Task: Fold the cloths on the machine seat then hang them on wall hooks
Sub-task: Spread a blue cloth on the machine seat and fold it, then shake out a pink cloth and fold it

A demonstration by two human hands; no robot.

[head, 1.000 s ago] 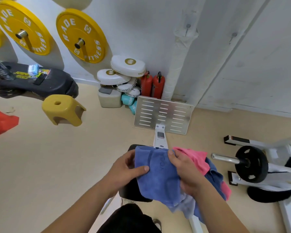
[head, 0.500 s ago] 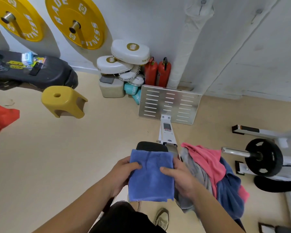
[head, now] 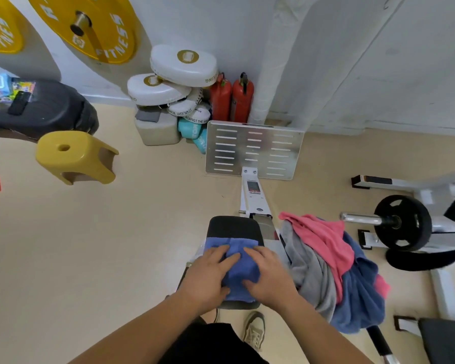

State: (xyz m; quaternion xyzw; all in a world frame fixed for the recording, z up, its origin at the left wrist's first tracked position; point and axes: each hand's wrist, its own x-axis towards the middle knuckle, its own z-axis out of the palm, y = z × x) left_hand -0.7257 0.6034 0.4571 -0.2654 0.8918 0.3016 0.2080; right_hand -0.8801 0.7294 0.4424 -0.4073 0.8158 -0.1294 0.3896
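Pressing flat on the blue cloth (head: 241, 269) atop the seat (head: 233, 227), left hand (head: 208, 275) and right hand (head: 269, 278) with fingers spread, cloth pile (head: 326, 264) just right of the seat.

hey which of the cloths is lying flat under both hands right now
The small blue cloth on the black seat, pressed by the left hand and right hand. The pink cloth, grey cloth and dark blue cloth hang bunched beside it.
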